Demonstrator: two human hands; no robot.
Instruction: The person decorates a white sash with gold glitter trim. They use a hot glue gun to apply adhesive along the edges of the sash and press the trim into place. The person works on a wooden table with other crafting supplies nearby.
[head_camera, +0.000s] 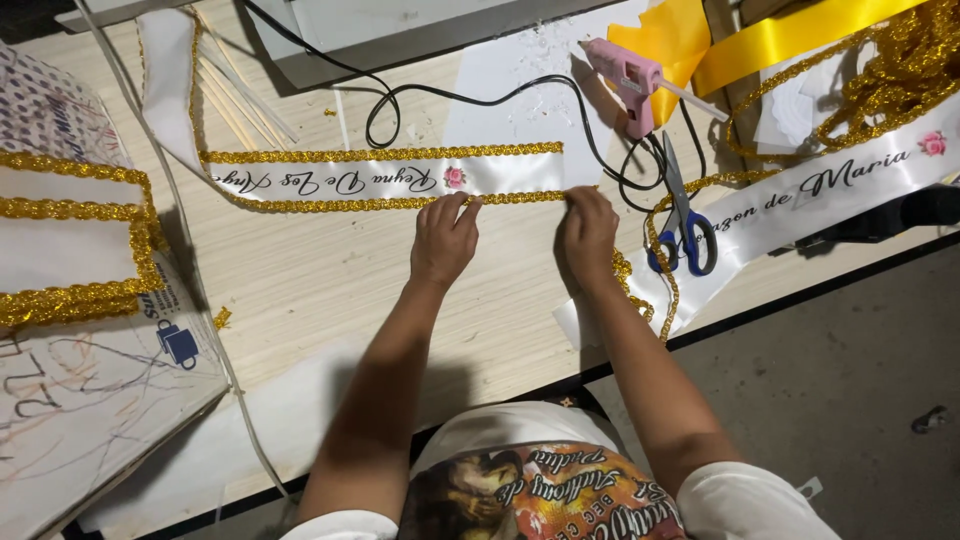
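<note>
A white satin sash (500, 172) with black script lettering, a small pink rose and gold braid trim (380, 154) along both long edges lies flat across the wooden table (300, 280). My left hand (443, 238) presses its fingertips onto the lower gold trim of the sash. My right hand (587, 232) pinches the same lower trim a little further right, near the sash's end. Loose gold braid (640, 290) trails off beside my right wrist.
A pink glue gun (630, 80) with black cord rests at the back. Blue-handled scissors (686, 225) lie on a second lettered white sash (840, 185). Yellow ribbon (780, 35) and piled gold trim (900, 70) sit far right. More gold-trimmed white pieces (70, 240) lie left.
</note>
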